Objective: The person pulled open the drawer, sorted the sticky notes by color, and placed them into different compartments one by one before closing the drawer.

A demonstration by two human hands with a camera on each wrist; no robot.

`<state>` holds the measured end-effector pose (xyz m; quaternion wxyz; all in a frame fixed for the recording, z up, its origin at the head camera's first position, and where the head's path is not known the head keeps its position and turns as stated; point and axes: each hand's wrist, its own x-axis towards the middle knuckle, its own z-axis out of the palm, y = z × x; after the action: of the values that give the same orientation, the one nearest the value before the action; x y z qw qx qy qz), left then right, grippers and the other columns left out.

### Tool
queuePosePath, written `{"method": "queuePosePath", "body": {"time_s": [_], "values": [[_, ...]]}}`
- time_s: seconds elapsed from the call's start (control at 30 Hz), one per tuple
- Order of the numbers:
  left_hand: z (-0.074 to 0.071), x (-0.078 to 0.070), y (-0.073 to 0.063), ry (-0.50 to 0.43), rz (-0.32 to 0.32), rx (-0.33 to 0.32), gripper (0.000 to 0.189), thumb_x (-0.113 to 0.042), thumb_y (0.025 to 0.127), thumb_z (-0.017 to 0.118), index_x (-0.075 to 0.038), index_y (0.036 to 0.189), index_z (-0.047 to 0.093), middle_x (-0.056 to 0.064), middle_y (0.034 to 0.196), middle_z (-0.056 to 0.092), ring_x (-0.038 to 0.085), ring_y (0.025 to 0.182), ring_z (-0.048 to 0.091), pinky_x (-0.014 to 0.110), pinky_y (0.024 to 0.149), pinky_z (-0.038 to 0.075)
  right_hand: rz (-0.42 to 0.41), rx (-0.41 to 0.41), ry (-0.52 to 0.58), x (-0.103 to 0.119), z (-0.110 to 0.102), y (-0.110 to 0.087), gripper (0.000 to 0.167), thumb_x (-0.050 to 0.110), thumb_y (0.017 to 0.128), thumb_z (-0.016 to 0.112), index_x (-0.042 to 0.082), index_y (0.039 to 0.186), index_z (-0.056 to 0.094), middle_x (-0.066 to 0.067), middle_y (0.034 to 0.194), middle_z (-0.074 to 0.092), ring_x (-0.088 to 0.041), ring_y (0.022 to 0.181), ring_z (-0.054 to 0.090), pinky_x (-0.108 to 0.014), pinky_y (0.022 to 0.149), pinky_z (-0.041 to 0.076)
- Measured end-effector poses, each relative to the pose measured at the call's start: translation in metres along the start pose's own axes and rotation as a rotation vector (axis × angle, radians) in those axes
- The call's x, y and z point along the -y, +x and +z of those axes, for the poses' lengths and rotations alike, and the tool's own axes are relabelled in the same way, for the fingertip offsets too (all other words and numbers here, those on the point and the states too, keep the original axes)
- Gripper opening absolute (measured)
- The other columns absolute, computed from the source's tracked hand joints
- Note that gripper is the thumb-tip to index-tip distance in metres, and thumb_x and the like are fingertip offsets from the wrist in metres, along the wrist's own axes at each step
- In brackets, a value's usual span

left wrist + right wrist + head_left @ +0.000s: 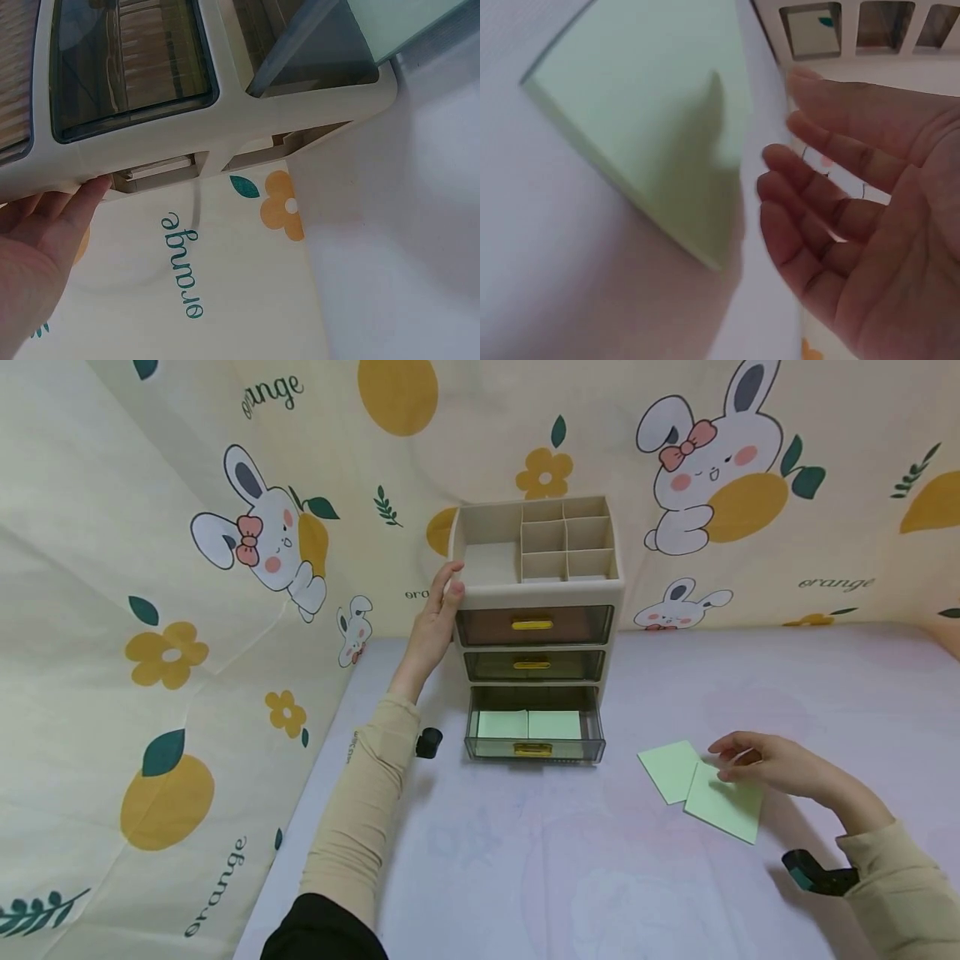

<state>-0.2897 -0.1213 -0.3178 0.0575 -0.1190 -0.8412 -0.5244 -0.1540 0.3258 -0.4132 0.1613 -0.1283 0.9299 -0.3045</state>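
A cream desktop organizer (538, 596) with three smoky clear-fronted drawers stands at the back. My left hand (433, 631) rests against its left side near the top, and the left wrist view shows its fingertips touching the side wall. The bottom drawer (535, 749) is pulled out, with two pale green sticky note pads (502, 724) lying side by side in it. On the table to the right, two more green pads (722, 802) partly overlap. My right hand (783, 768) is just above the nearer pad, its fingers loosely bent and apart from the pad in the right wrist view.
Open compartments (567, 539) top the organizer; its upper two drawers (534, 643) are closed. Behind it hangs a cloth (480, 468) printed with rabbits and oranges. A pale sheet (562, 860) covers the table. Dark wrist cameras (817, 872) project from the sleeves.
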Motion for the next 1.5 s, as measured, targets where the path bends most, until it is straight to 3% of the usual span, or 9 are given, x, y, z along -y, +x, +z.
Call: {"method": "queuePosePath", "body": {"time_s": [0.13, 0.33, 0.6, 0.87, 1.13, 1.3, 1.5], "values": [[0.0, -0.001, 0.0, -0.004, -0.001, 0.004, 0.055, -0.083, 0.077, 0.025, -0.063, 0.13, 0.023, -0.005, 0.155, 0.025, 0.033, 0.135, 0.036, 0.06, 0.102, 0.032, 0.004, 0.06, 0.024, -0.007, 0.004, -0.001, 0.043, 0.027, 0.083, 0.069, 0.002, 0.116, 0.056, -0.008, 0.108, 0.059, 0.004, 0.087, 0.05, -0.019, 0.072, 0.044], [0.001, -0.001, 0.001, -0.006, 0.007, 0.007, 0.067, -0.082, 0.078, 0.025, -0.052, 0.137, 0.023, -0.005, 0.155, 0.024, 0.033, 0.135, 0.037, 0.059, 0.101, 0.033, -0.015, 0.07, 0.021, -0.014, 0.011, -0.003, 0.044, 0.02, 0.078, 0.073, 0.001, 0.114, 0.054, -0.009, 0.107, 0.057, 0.0, 0.088, 0.046, -0.018, 0.072, 0.041], [0.001, -0.001, 0.001, -0.007, 0.002, 0.002, 0.066, -0.083, 0.077, 0.025, -0.054, 0.136, 0.023, -0.004, 0.155, 0.025, 0.032, 0.133, 0.039, 0.057, 0.099, 0.036, 0.02, 0.073, -0.004, -0.012, 0.014, -0.004, 0.048, 0.019, 0.077, 0.073, -0.002, 0.114, 0.052, -0.007, 0.098, 0.054, -0.007, 0.084, 0.043, -0.02, 0.069, 0.038], [0.0, -0.001, 0.001, -0.003, -0.003, -0.005, 0.055, -0.083, 0.076, 0.025, -0.065, 0.128, 0.023, -0.003, 0.154, 0.027, 0.032, 0.131, 0.041, 0.056, 0.096, 0.038, 0.002, 0.025, -0.028, -0.014, 0.01, -0.011, 0.047, 0.021, 0.081, 0.071, 0.006, 0.12, 0.052, -0.002, 0.085, 0.05, -0.002, 0.071, 0.04, -0.021, 0.061, 0.033], [0.001, -0.002, 0.0, -0.006, -0.005, -0.001, 0.063, -0.083, 0.077, 0.025, -0.057, 0.135, 0.023, -0.003, 0.154, 0.028, 0.032, 0.133, 0.039, 0.057, 0.098, 0.037, 0.016, -0.082, -0.035, -0.013, 0.004, -0.016, 0.028, 0.026, 0.088, 0.064, 0.012, 0.111, 0.057, 0.001, 0.093, 0.055, -0.001, 0.072, 0.045, -0.019, 0.062, 0.036], [0.001, -0.001, 0.0, 0.0, -0.004, -0.003, 0.061, -0.083, 0.077, 0.025, -0.058, 0.134, 0.023, -0.003, 0.154, 0.028, 0.032, 0.133, 0.039, 0.058, 0.098, 0.036, 0.001, -0.08, 0.026, -0.013, -0.001, -0.02, 0.03, 0.025, 0.09, 0.061, 0.009, 0.115, 0.056, 0.005, 0.088, 0.056, -0.001, 0.076, 0.047, -0.019, 0.063, 0.037], [0.001, -0.001, 0.001, -0.003, 0.003, -0.003, 0.066, -0.082, 0.078, 0.025, -0.053, 0.136, 0.024, -0.002, 0.154, 0.028, 0.032, 0.131, 0.041, 0.056, 0.095, 0.039, 0.016, -0.063, 0.08, -0.011, -0.008, -0.023, 0.034, 0.026, 0.092, 0.059, 0.01, 0.122, 0.055, 0.004, 0.096, 0.056, 0.001, 0.084, 0.047, -0.018, 0.067, 0.038]]}}
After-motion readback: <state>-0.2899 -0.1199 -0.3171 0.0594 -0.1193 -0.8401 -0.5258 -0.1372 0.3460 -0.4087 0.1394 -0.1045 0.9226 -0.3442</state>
